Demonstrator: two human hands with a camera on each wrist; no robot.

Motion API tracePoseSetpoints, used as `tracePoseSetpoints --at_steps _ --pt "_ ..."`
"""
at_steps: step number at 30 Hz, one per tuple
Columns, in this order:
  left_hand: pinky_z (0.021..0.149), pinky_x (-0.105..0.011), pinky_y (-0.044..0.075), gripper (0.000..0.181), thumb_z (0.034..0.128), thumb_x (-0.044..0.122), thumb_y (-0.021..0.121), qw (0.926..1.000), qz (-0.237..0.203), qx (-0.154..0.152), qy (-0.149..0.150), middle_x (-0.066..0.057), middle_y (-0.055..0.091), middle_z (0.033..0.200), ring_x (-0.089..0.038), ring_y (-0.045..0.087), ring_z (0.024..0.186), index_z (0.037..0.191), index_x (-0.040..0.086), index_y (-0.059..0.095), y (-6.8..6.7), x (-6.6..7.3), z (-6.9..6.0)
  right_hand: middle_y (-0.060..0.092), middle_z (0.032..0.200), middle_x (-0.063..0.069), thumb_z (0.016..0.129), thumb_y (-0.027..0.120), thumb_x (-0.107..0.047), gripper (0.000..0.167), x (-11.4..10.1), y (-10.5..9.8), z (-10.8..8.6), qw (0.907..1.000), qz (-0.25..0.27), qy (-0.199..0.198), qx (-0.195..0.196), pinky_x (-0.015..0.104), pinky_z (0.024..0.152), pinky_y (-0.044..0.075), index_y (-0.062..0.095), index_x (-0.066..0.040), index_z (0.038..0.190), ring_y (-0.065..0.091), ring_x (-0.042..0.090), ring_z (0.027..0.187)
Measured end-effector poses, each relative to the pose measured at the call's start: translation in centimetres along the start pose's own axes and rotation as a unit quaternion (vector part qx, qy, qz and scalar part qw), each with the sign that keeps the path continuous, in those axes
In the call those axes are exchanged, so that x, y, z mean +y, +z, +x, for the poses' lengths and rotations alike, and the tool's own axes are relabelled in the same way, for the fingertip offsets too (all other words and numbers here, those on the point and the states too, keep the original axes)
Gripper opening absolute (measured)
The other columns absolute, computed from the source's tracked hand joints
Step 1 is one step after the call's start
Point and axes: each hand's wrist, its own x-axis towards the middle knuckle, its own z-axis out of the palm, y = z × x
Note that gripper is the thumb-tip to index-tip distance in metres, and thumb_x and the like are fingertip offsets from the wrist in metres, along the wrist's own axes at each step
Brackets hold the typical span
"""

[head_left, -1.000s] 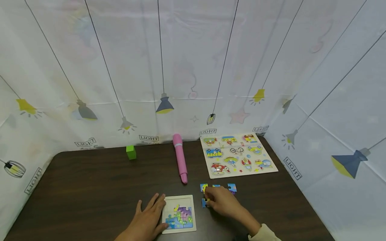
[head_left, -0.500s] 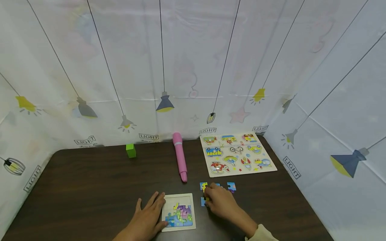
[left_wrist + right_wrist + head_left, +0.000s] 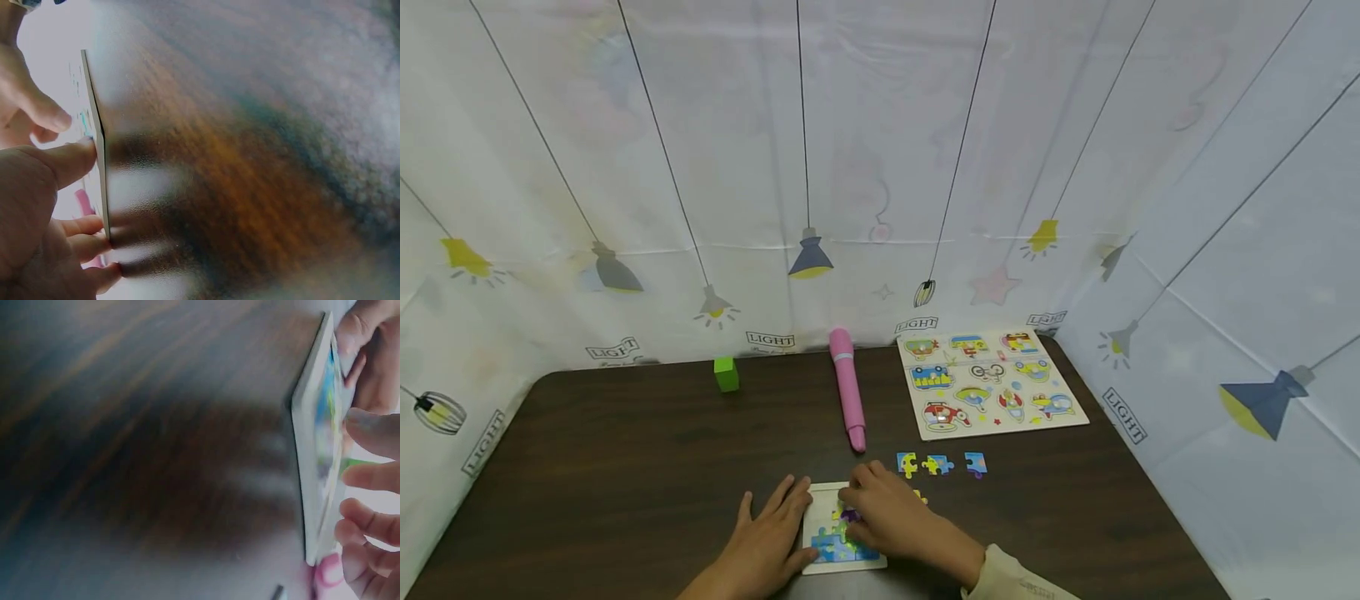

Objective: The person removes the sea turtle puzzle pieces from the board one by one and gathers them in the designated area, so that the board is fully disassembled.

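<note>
My left hand [image 3: 758,546] lies spread on the left edge of the pale puzzle tray [image 3: 844,568], thumb at its lower left corner. Over the tray's upper right part is my right hand [image 3: 891,515], fingers bent downward. The right wrist view shows its thumb and fingers [image 3: 375,478] apart at the tray surface [image 3: 302,444], with no piece visible between them. Joined blue pieces [image 3: 831,548] fill the tray's bottom; purple and green ones are partly hidden. In the left wrist view the left hand [image 3: 28,212] touches the tray edge [image 3: 105,187].
Right of the tray lie loose puzzle pieces [image 3: 937,465], one partly behind the right hand. Behind them is a picture board [image 3: 992,383] with vehicle shapes. A pink pen-shaped object [image 3: 848,392] and a green cube [image 3: 726,375] stand farther back, before a patterned curtain [image 3: 880,167].
My right hand has moved left from the loose pieces to above the tray, uncovering pieces on the table. My left hand has stayed at the tray's left edge.
</note>
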Motion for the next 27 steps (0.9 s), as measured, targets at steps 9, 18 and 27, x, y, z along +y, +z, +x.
tracePoseSetpoints --at_steps 9,18,27 --pt "0.101 -0.087 0.014 0.073 0.0943 0.047 0.070 1.0000 -0.003 -0.006 -0.004 -0.014 0.031 0.165 -0.038 0.023 0.153 0.148 0.004 0.047 -0.3 0.1 0.0 0.057 0.096 -0.004 0.086 0.083 -0.023 0.025 -0.5 0.8 1.1 0.9978 0.057 0.030 -0.013 0.024 0.074 0.048 0.070 -0.013 0.104 0.049 0.008 0.085" --pt "0.101 -0.087 0.012 0.079 0.0941 0.047 0.071 0.9996 -0.023 -0.013 -0.007 -0.013 0.037 0.162 -0.038 0.022 0.153 0.153 0.004 0.040 -0.3 0.0 0.0 0.054 0.091 -0.006 0.084 0.084 -0.014 0.027 -0.3 0.6 1.2 0.9828 0.169 0.070 -0.027 0.021 0.068 0.044 0.063 -0.014 0.100 0.046 0.003 0.077" --pt "0.100 -0.088 0.012 0.073 0.0942 0.046 0.071 0.9996 -0.023 -0.015 -0.002 -0.014 0.031 0.165 -0.039 0.022 0.153 0.148 0.004 0.046 -0.3 0.2 0.0 0.054 0.080 -0.006 0.081 0.082 -0.002 0.030 0.2 0.7 1.4 0.9612 0.265 0.070 -0.030 0.020 0.059 0.041 0.059 -0.014 0.094 0.046 0.002 0.068"
